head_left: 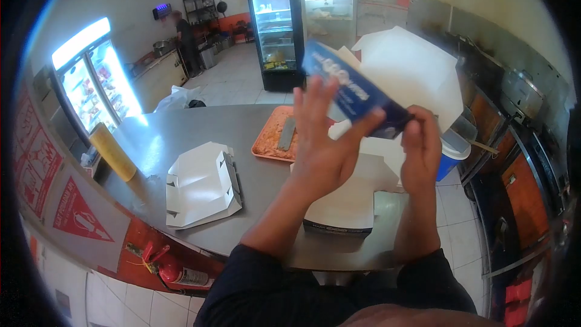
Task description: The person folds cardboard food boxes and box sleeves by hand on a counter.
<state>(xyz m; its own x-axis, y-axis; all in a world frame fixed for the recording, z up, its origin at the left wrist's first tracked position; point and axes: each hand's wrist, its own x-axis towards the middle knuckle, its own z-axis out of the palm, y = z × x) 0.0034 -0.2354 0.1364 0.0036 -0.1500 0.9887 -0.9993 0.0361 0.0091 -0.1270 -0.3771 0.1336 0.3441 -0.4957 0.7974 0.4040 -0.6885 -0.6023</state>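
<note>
A blue cardboard food box [357, 88] with white lettering and a white inside is held up, tilted, above the table. My right hand [422, 151] pinches its lower right corner between thumb and fingers. My left hand [324, 145] is spread in front of its blue side, with the thumb against the panel. The box's big white flap [411, 72] stands out to the right. Beneath my hands lies another open box [342, 203] with a dark printed edge. To the left, a white folded carton [203, 188] lies on the metal table [266, 191].
An orange tray [272, 156] of reddish-orange food with a flat metal scraper [287, 133] is behind my left hand. A yellowish roll [113, 152] stands at the table's left edge. A blue bucket [451, 157] stands right. Another person [187, 42] is at the back.
</note>
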